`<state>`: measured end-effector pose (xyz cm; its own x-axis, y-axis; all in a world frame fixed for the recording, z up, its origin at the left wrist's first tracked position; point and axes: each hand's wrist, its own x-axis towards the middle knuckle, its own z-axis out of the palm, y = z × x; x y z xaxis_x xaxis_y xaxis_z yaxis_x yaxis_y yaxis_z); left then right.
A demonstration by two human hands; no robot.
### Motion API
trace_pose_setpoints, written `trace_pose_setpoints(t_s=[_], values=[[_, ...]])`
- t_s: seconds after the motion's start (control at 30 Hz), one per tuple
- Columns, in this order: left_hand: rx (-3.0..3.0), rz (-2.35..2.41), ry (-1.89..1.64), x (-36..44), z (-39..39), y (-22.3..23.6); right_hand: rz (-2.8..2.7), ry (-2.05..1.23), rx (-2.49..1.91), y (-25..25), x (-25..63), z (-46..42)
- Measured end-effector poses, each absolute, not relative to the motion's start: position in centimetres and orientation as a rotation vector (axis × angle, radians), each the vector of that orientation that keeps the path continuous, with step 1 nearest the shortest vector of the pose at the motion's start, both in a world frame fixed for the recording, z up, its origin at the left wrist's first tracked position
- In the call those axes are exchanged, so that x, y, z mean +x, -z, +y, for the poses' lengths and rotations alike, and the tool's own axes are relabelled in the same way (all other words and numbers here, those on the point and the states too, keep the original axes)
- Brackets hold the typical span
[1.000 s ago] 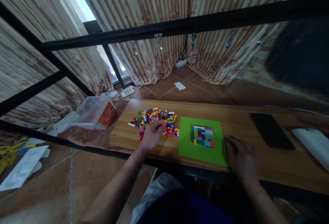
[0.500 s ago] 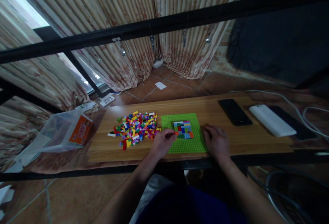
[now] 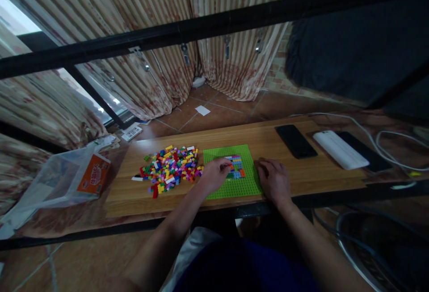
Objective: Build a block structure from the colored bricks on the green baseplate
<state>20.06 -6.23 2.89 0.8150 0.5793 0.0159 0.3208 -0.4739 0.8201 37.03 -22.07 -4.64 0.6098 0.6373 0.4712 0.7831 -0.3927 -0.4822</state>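
Observation:
My left hand [image 3: 216, 174] is closed in a pinch over the left part of a green baseplate [image 3: 217, 191], with a small orange-red brick [image 3: 231, 167] at its fingertips. Under and beside those fingers lies a flat block of joined bricks [image 3: 238, 173] in blue, pink, green and orange; the hand hides its left side. My right hand [image 3: 275, 181] rests on the table at the plate's right edge. Its fingers are loosely bent, thumb apart, and nothing shows in them. To the left spreads a heap of loose coloured bricks [image 3: 172, 167].
All this lies on a wooden board [image 3: 254, 135]. On the right are a black phone [image 3: 296, 141], a white power bank [image 3: 340, 150], another dark flat device [image 3: 363, 150] and a white cable [image 3: 362, 123]. A clear plastic box [image 3: 63, 178] with an orange label stands left. A dark rail crosses beyond.
My left hand has moved from the block's left edge onto it, with the brick still pinched. The right hand stays by the plate's edge. The whole view has shifted slightly.

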Motion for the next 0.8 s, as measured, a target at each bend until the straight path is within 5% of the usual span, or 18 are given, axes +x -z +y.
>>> trace_pose_setpoints(t_s=[0.8], values=[[2.704, 0.396, -0.33, 22.3, -6.9, -2.8, -1.142, 0.308, -2.158, 4.4, 37.0, -22.1]])
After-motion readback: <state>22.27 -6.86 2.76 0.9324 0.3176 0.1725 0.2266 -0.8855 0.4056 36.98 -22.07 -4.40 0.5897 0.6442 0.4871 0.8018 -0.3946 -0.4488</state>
